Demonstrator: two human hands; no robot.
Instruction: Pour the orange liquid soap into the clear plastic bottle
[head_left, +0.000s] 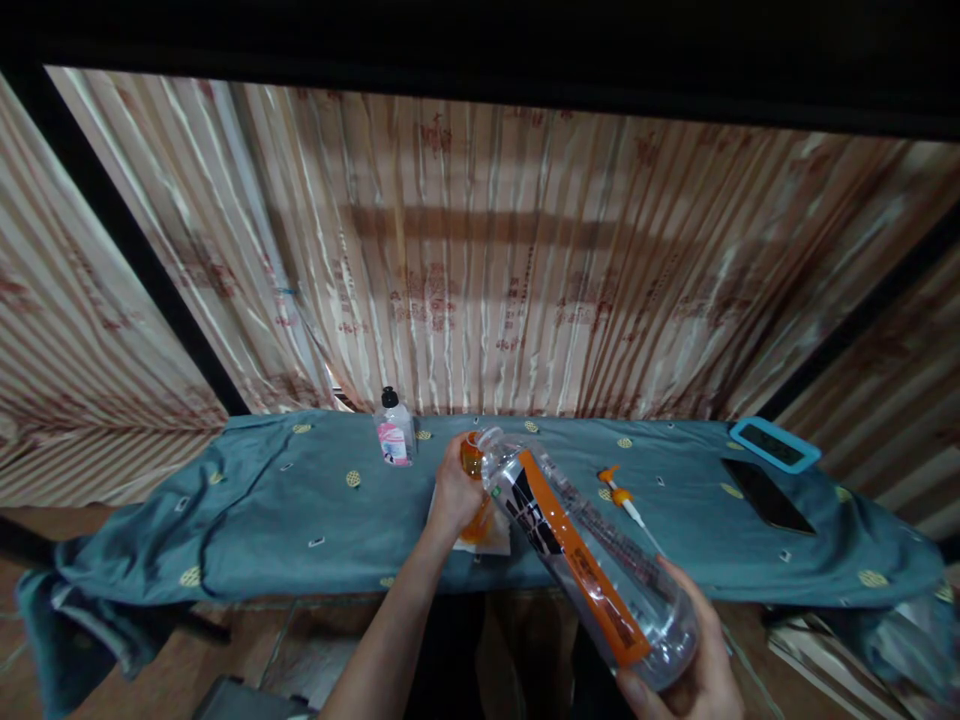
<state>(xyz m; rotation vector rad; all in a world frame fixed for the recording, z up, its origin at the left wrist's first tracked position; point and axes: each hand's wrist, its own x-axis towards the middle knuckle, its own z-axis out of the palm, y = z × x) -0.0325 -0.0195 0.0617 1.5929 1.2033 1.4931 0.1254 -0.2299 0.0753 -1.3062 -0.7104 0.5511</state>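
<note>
My left hand is wrapped around a small orange bottle that stands on a white cloth on the table. My right hand grips the base of a large clear bottle with an orange and black label. That large bottle is tilted, and its open mouth meets the top of the small orange bottle. An orange and white pump head lies loose on the cloth just right of the bottles.
A teal cloth with yellow dots covers the table. On it stand a small pump bottle with a pink label at the back, a dark phone and a blue-framed device at the right. Striped curtains hang behind.
</note>
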